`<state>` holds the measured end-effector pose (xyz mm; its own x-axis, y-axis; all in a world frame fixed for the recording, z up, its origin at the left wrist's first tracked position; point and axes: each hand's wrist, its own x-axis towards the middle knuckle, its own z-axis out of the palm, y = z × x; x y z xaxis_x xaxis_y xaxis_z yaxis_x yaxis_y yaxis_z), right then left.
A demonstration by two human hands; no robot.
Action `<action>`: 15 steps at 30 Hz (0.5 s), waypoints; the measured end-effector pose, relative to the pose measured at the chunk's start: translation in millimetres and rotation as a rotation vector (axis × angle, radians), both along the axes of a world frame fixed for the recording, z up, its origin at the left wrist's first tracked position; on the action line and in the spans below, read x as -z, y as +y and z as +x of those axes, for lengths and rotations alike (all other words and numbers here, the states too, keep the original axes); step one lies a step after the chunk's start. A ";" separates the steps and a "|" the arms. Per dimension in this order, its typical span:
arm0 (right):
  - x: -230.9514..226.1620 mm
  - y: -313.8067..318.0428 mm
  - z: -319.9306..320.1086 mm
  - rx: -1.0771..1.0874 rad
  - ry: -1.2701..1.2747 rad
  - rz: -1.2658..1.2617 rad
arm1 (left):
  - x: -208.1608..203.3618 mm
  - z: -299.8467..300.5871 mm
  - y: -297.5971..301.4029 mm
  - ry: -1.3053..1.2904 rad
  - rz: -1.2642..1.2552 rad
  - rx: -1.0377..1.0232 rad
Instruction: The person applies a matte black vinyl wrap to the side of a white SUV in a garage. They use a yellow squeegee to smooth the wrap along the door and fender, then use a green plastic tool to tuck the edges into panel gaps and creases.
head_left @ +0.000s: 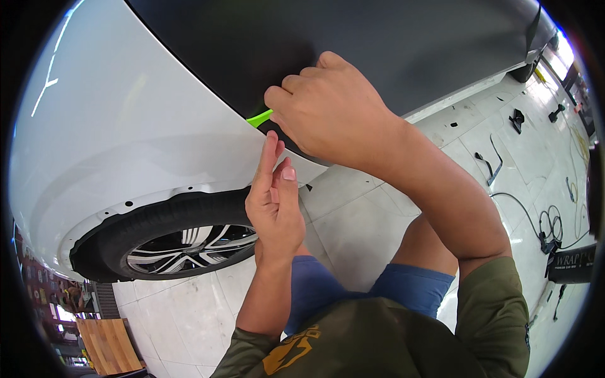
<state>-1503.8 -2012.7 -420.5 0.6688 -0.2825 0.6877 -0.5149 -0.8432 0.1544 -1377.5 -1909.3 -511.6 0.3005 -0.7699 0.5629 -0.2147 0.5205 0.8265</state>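
Note:
My right hand (328, 104) is closed in a fist on a bright green flat plastic tool (259, 118). The tool's tip shows at the seam between the white fender (157, 120) and the matte dark-grey car door (403, 57); my fist hides the rest. Just below, my left hand (275, 208) is raised beside the fender's lower rear corner, its fingers stretched out and holding nothing I can see. Whether its fingertips touch the panel edge, I cannot tell. A strip of dark material (291, 143) shows between the two hands.
Under the fender's arch is a wheel (189, 252) with a black tyre. Black clips and trim pieces (517, 120), cables (551, 223) and a black box (570, 264) lie on the pale tiled floor (353, 220) at right. Wooden boards (108, 345) are at lower left.

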 end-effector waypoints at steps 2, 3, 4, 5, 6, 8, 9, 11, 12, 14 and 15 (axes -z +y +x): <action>-4.1 1.2 -0.1 -0.021 0.025 0.041 | -3.5 2.2 1.9 0.005 -0.002 -0.013; -5.5 2.2 -0.4 -0.030 0.039 0.061 | -4.7 3.0 3.4 0.010 -0.003 -0.019; -6.1 3.7 -0.6 -0.019 0.052 0.092 | -4.7 3.9 5.5 -0.013 0.015 -0.019; -5.9 6.0 -0.2 -0.010 0.067 0.122 | -3.2 5.5 8.8 -0.034 0.033 -0.023; -6.1 7.3 0.2 -0.002 0.081 0.152 | -2.0 7.1 10.5 -0.055 0.051 -0.026; -8.5 5.9 -0.6 0.001 0.072 0.147 | 0.5 7.9 11.3 -0.051 0.044 -0.005; -9.6 5.1 -1.0 0.004 0.069 0.145 | 1.3 7.3 12.0 -0.048 0.040 0.008; -12.1 4.0 0.3 0.011 0.054 0.134 | -0.4 5.8 12.4 -0.031 0.055 0.024; -15.4 3.6 1.0 0.016 0.045 0.125 | -2.3 5.7 11.9 -0.024 0.060 0.034; -28.6 3.1 2.7 0.018 0.083 0.111 | -2.0 8.4 11.1 -0.017 0.054 0.074; -33.6 3.8 3.7 0.016 0.101 0.106 | -2.4 9.9 11.7 -0.015 0.053 0.092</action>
